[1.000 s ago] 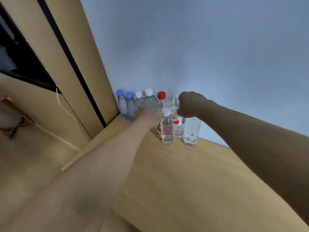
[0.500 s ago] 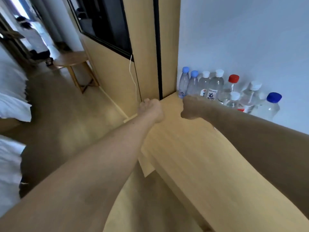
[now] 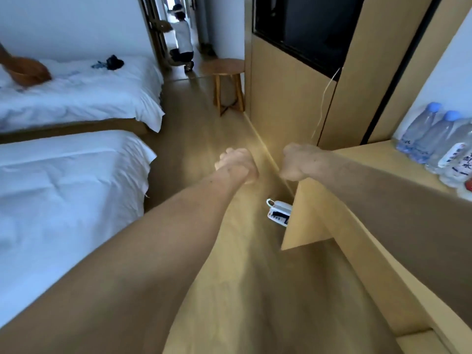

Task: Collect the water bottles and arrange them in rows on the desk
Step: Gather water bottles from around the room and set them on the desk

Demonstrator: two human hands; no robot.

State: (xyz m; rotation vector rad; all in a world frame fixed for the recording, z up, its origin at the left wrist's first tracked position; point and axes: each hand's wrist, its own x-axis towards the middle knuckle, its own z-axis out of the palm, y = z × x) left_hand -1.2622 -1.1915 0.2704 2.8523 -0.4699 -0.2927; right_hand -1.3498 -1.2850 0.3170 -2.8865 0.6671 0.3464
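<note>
left hand (image 3: 236,163) and right hand (image 3: 298,162), each grip curled closed on nothing, reach over the floor (image 3: 204,123); water bottles (image 3: 434,139) stand against the wall on the table (image 3: 362,155), at the view's edge; an unwatched sweep of the right forearm could topple them

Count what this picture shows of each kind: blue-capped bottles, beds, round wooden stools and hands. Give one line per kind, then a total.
Blue-capped bottles: 2
Beds: 2
Round wooden stool: 1
Hands: 2, the left hand and the right hand
Total: 7
</note>
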